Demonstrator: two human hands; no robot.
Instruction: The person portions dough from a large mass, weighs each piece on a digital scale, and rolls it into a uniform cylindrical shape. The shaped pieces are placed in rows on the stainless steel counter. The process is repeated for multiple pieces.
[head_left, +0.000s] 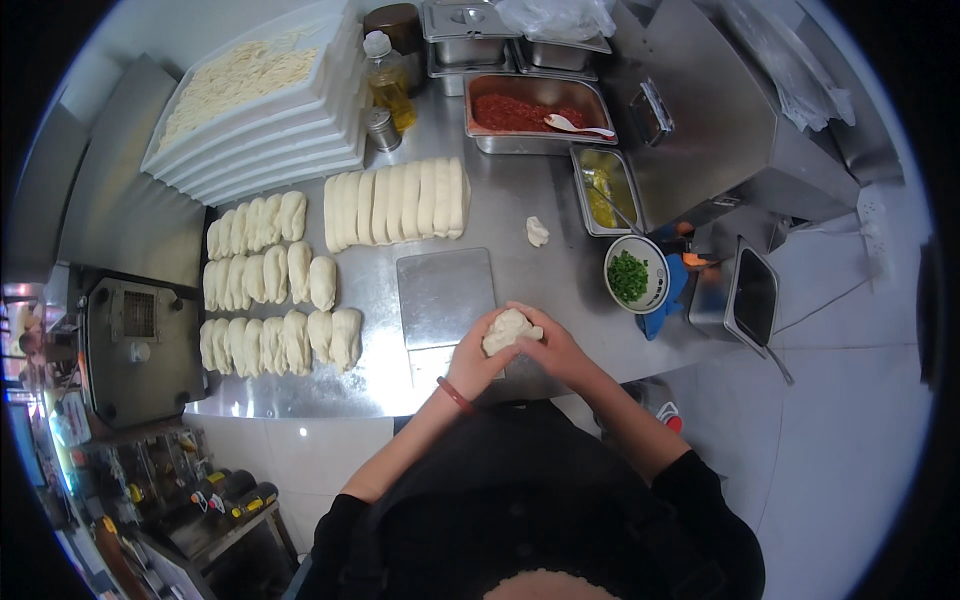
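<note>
My left hand (474, 360) and my right hand (556, 349) together hold a lump of dough (511, 332) above the near edge of the steel worktable, just off the lower right corner of a flat metal scale plate (446, 296). Both hands cup it from the sides, fingers curled around. To the left lie three rows of folded dough pieces (255, 277). Behind them, a slab of dough cut into strips (397, 202) lies on the steel. A small dough scrap (537, 232) sits on the table beyond my right hand.
Stacked white trays (262, 142) with noodle-like strips stand back left, beside an oil bottle (390, 82) and a metal shaker (382, 129). At the back right are a steel pan of red filling (525, 112), a pan of yellow contents (604, 199) and a bowl of chopped greens (630, 277).
</note>
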